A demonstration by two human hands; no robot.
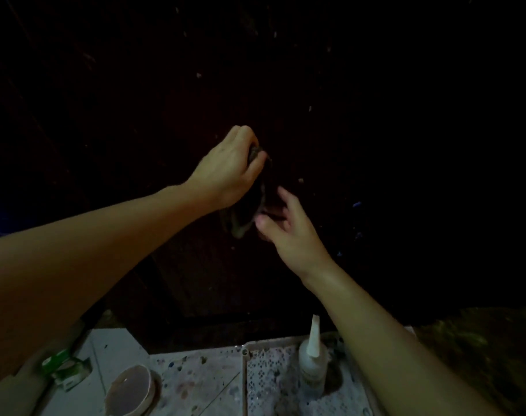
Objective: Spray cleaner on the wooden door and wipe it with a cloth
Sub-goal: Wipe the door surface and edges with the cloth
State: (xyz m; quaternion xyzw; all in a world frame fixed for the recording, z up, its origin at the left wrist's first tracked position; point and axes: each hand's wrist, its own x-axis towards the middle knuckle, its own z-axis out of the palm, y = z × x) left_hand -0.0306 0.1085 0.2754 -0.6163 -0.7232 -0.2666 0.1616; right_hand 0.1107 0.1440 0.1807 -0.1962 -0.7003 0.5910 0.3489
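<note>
The dark wooden door (345, 100) fills the upper view, dotted with pale specks. My left hand (228, 172) is closed on the top of a dark cloth (249, 211), which hangs down against the door. Just below and to the right, my right hand (288, 232) has its fingers spread, with the fingertips at the cloth's lower edge. Whether they pinch the cloth is hard to tell in the dim light. A white bottle with a long pointed nozzle (312, 355) stands upright on the floor below my right forearm.
On the paint-spattered floor tiles (195, 382) lie a round bowl of pinkish liquid (132, 388) and a green-and-white object (65, 369) at the lower left. A perforated white tray (273, 382) holds the bottle. A rough olive surface (480, 349) is at the right.
</note>
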